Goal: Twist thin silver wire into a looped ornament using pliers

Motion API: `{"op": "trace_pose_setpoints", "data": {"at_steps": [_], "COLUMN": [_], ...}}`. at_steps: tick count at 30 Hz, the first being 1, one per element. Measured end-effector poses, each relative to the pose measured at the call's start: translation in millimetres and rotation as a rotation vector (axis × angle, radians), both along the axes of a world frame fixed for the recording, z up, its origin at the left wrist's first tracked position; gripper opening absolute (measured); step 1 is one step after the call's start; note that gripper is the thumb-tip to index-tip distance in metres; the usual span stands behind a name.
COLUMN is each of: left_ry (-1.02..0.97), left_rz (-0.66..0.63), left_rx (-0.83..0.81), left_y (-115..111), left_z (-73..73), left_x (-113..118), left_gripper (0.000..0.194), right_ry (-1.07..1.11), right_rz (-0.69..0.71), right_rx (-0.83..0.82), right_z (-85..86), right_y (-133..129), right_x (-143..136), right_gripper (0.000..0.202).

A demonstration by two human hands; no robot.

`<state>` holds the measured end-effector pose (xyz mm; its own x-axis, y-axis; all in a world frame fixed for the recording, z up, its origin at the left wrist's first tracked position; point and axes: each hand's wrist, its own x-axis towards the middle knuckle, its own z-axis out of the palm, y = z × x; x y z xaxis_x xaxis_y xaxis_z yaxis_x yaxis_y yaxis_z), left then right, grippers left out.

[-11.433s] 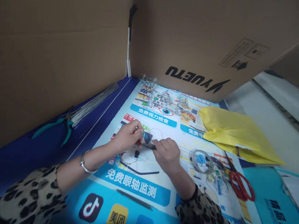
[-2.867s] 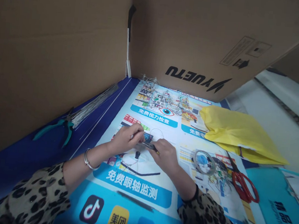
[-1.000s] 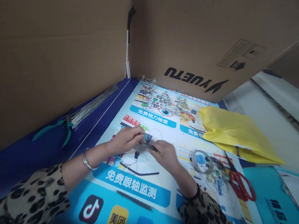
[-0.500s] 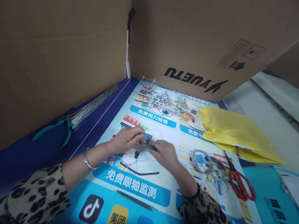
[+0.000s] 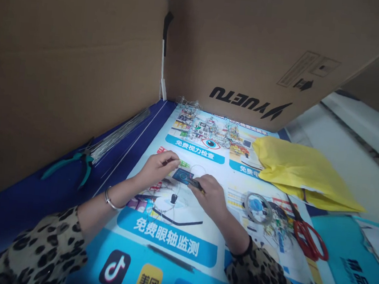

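My right hand (image 5: 209, 195) is wrapped round small pliers (image 5: 196, 185) with dark jaws, which point left over the printed sheet. My left hand (image 5: 160, 168) is up and to the left of the jaws, thumb and fingers pinched together. What it pinches is too fine to make out. Thin curved wire shows faintly near both hands. Below them lies a loose bent wire (image 5: 165, 215) on the sheet.
Teal pliers (image 5: 85, 163) and a bundle of straight wires (image 5: 118, 133) lie left. Tangled wire pieces (image 5: 211, 128) are at the back. A wire coil (image 5: 257, 208), red scissors (image 5: 310, 238) and a yellow bag (image 5: 300, 170) lie right. Cardboard walls (image 5: 239, 44) stand behind.
My left hand has moved up and left, away from the pliers. My right hand stays nearly in place, still holding the pliers. The view has shifted slightly.
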<state>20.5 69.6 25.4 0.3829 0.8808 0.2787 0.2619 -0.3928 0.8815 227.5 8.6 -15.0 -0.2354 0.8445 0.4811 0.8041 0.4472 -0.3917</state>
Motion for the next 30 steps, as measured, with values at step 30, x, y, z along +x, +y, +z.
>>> {"op": "trace_pose_setpoints", "data": {"at_steps": [30], "left_ry": [-0.261], "left_rz": [-0.018], "left_rx": [-0.443], "left_y": [28], "left_z": [-22.9], "left_x": [6], "left_gripper": [0.023], "right_ry": [-0.395], "right_rz": [-0.074], "right_rx": [0.300], "right_z": [14.6], "right_y": [12], "right_x": [-24], "right_gripper": [0.021]}}
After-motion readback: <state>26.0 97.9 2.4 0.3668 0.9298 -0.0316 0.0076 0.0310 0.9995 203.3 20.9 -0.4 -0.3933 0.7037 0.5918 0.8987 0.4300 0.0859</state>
